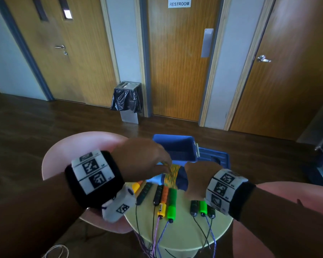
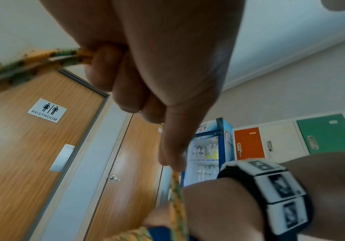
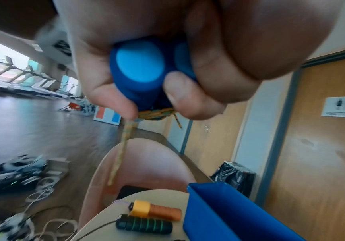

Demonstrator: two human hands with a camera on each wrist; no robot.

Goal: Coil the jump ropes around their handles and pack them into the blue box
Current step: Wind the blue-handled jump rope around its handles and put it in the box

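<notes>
Pink chair (image 1: 67,146) sits at far left, tucked behind the round pale-green table (image 1: 185,237). Left hand (image 1: 140,157) hovers above the table, fingers curled, pinching the free end of the orange-green rope (image 1: 171,176); left wrist view confirms the strand clamped between thumb and fingers (image 2: 113,71). Rope is already wound in tight turns around the paired blue handles (image 3: 138,71), held above the table just in front of the blue box (image 1: 177,148). Below, on the tabletop, uncoiled ropes lie side by side: orange-yellow handle (image 1: 136,186) at left, dark green handles (image 1: 145,191), a second orange-yellow handle (image 1: 163,202), bright green handle (image 1: 172,203), then another dark and bright green group (image 1: 202,207) near the right wrist. Their cords (image 1: 157,237) hang over the table's near edge. Blue box stands open and tilted on the far side of the table, lid (image 1: 214,157) folded out to the right. Right hand (image 1: 196,181) grips the blue handle pair, fingers and thumb wrapped round both ends. Bin with black liner (image 1: 126,99) stands by the restroom door (image 1: 177,58).
</notes>
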